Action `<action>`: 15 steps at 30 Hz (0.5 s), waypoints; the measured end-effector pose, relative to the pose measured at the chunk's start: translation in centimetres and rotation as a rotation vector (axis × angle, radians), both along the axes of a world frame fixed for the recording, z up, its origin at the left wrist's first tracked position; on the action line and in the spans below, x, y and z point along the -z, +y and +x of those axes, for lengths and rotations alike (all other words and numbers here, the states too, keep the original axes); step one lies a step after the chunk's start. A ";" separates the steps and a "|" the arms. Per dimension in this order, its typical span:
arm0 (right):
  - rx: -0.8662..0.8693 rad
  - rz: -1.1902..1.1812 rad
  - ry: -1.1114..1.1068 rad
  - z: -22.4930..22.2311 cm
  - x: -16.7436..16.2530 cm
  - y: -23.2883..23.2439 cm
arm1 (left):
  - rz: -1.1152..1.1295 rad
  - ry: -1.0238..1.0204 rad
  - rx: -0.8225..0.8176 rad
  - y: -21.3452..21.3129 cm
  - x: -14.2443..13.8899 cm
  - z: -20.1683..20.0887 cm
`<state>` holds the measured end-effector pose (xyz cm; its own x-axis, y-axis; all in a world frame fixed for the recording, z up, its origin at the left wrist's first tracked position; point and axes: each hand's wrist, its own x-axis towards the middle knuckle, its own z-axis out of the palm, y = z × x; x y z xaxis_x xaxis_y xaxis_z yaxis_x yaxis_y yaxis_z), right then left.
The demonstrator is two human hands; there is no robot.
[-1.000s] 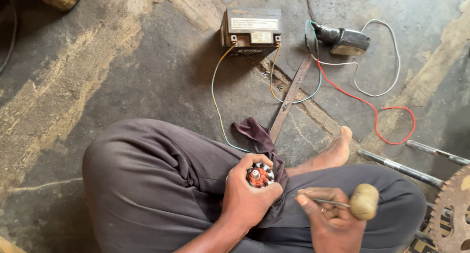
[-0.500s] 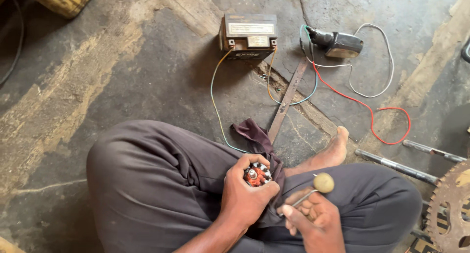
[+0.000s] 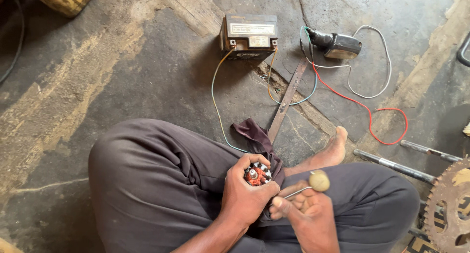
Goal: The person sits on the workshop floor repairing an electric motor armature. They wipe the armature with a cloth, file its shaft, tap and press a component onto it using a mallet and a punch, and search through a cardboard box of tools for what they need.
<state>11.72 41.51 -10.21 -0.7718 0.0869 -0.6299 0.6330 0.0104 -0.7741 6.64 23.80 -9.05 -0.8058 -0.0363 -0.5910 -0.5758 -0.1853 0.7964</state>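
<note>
I sit cross-legged on a concrete floor. My left hand [image 3: 245, 196] grips a small round stator coil [image 3: 258, 174] with orange windings and metal teeth, held over my lap. My right hand [image 3: 304, 215] holds a thin metal tool with a rounded yellowish wooden handle [image 3: 319, 180]; its shaft points left toward the coil. A dark maroon rag [image 3: 257, 138] lies draped under the coil, between my knees.
A black battery [image 3: 249, 36] stands ahead with thin wires running toward me. A small black device [image 3: 337, 44] with red, white and blue wires lies right of it. A flat metal strip [image 3: 286, 100], metal rods [image 3: 391, 164] and a rusty sprocket [image 3: 448, 204] lie to the right.
My right hand has swung the wooden-handled tool left and down, bringing it from out at the right close to the coil. My left hand has kept hold of the coil.
</note>
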 end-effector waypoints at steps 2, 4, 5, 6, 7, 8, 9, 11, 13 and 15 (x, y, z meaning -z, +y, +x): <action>0.005 -0.137 -0.036 0.4 0.5 0.0 | 0.054 -0.043 -0.017 0.0 0.1 0.1; 0.039 -0.341 -0.063 0.9 1.1 0.5 | 0.079 -0.040 -0.032 -0.1 0.1 0.1; 0.073 -0.473 -0.071 1.1 1.4 0.8 | 0.079 -0.015 -0.037 -0.1 0.0 0.1; 0.108 -0.605 -0.080 1.4 1.6 1.3 | 0.081 0.009 -0.041 -0.1 0.0 0.1; 0.137 -0.695 -0.075 1.6 1.8 1.7 | 0.097 -0.002 -0.047 -0.1 -0.1 0.1; 0.165 -0.784 -0.069 1.8 1.8 2.3 | 0.113 -0.012 -0.052 -0.2 -0.3 -0.1; 0.194 -0.873 -0.063 2.0 1.9 2.7 | 0.130 -0.023 -0.058 -0.4 -0.5 -0.1; 0.283 -1.113 -0.001 2.5 1.7 3.6 | 0.109 0.122 -0.018 -1.0 -1.0 -0.3; 0.364 -1.234 0.062 3.0 1.3 4.3 | 0.106 0.274 0.034 -1.9 -1.7 -0.3; 0.439 -1.233 0.129 3.4 0.9 4.9 | 0.125 0.430 0.102 -2.9 -2.6 -0.1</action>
